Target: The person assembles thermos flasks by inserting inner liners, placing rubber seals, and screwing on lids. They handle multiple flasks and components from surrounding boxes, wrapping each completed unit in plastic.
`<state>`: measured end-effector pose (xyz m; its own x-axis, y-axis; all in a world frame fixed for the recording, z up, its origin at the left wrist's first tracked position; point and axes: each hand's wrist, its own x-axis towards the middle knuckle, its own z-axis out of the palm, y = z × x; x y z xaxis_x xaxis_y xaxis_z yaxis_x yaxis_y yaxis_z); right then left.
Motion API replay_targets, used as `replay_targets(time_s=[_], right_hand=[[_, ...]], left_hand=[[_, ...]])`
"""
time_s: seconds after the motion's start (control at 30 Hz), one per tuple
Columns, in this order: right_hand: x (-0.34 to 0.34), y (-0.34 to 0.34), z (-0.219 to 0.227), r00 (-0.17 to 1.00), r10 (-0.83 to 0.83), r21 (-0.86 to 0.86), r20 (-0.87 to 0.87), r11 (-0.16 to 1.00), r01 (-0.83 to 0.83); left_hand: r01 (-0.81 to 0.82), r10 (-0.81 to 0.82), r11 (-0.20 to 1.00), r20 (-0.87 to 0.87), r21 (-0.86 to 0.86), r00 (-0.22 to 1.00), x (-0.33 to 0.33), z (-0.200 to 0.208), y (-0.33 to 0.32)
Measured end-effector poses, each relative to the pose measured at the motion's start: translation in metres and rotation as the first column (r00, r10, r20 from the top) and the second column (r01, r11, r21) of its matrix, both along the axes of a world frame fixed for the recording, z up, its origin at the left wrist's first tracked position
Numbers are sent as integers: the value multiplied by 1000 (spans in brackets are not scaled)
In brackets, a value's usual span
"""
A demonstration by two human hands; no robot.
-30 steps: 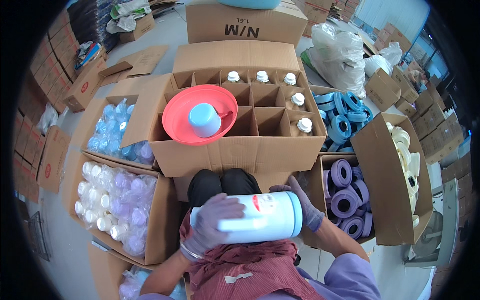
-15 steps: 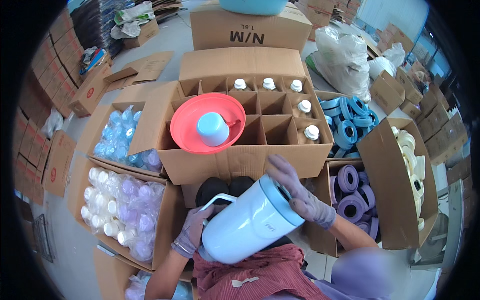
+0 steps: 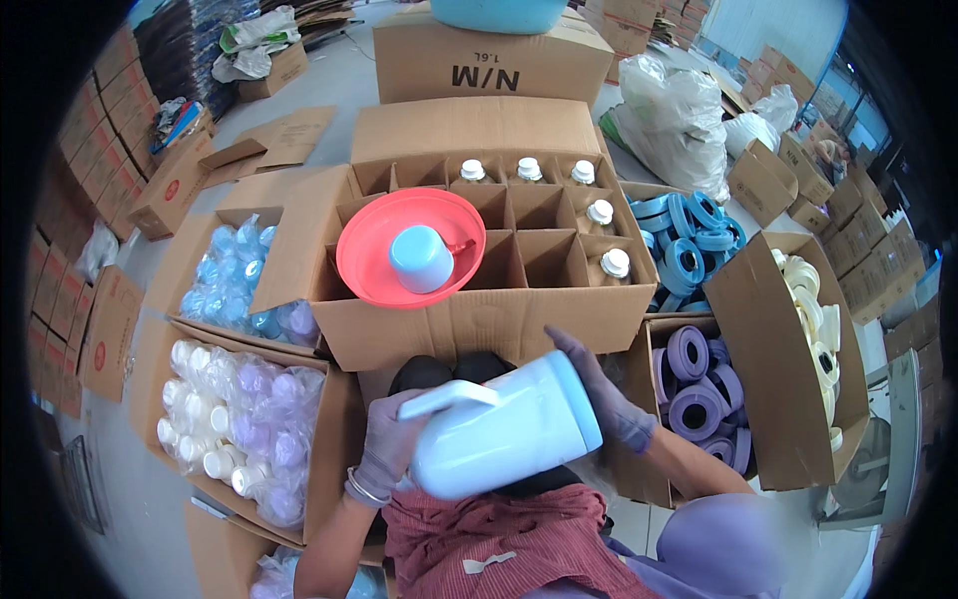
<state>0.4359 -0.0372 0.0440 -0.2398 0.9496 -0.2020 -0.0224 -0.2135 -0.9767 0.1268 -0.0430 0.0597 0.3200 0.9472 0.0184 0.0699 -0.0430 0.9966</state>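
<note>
Over my lap lies a light-blue handled jug [image 3: 499, 439], tilted on its side with its base to the left and its rim to the right. My left hand [image 3: 387, 447], in a grey glove, is closed around the handle end near the base; some fingers are hidden behind it. At the rim, a slightly darker blue ring [image 3: 577, 399] faces the gloved palm of my right hand [image 3: 611, 404]. That hand's fingers are stretched out, partly behind the jug. Just ahead stands a divided carton [image 3: 479, 329] with several white-capped bottles [image 3: 527, 170] in its cells.
A red dish [image 3: 364, 255] with a blue cup [image 3: 421, 258] rests on the carton's left side. Boxes of bagged white and purple lids [image 3: 235, 429] stand left. At right are boxes of blue rings [image 3: 684, 262], purple rings [image 3: 699, 411] and cream parts [image 3: 826, 329].
The jug has turned about its length, bringing the handle toward the top and front. My right hand has shifted from over the rim to beside it.
</note>
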Motion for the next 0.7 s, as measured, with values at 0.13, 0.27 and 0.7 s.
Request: replay_targets(time_s=[0.13,0.27,0.7], right_hand=[[-8,16,76,838,519,473,168,704,-530],[-32,10,29,981,132,-80,-143,986,-144],[-124,173,70,708,-166,657,686,559,-505]], left_hand=[[46,-63,992,-141,-117,988,-11,-27,-24],[-368,368,930,-19,-10,930,-1,-15,-24],[-682,773,561,-3,469,634,-64,-7,-18]])
